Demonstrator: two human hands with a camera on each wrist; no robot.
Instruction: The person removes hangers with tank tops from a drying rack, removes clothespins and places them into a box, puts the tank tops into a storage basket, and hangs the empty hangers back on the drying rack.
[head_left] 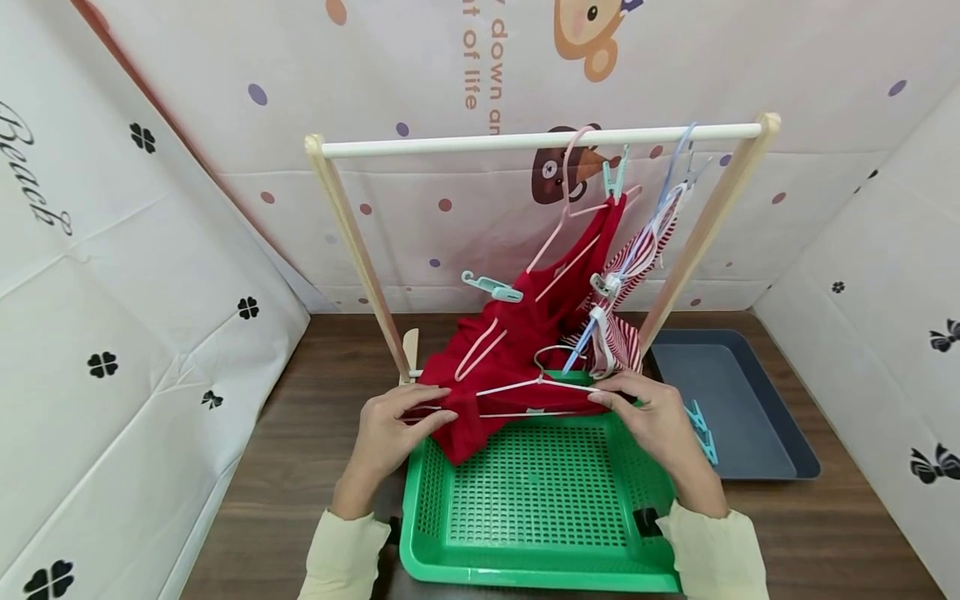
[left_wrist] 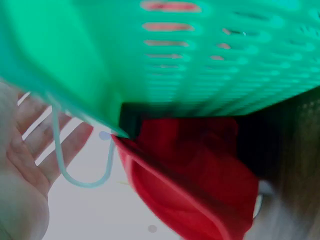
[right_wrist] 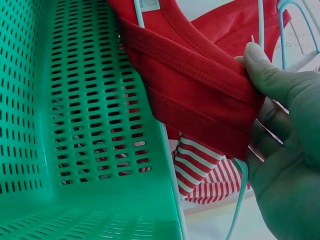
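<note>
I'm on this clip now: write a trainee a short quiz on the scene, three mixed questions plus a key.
1. True or false: in the head view, the gray tray lies to the right of the green basket.

2. What does the right hand pinch?
A) a blue clip
B) the red garment
C) the tray

3. Fill in: the cloth beside the rack's right post has red and white ____.

Key: 1. True; 2. B; 3. stripes.
</note>
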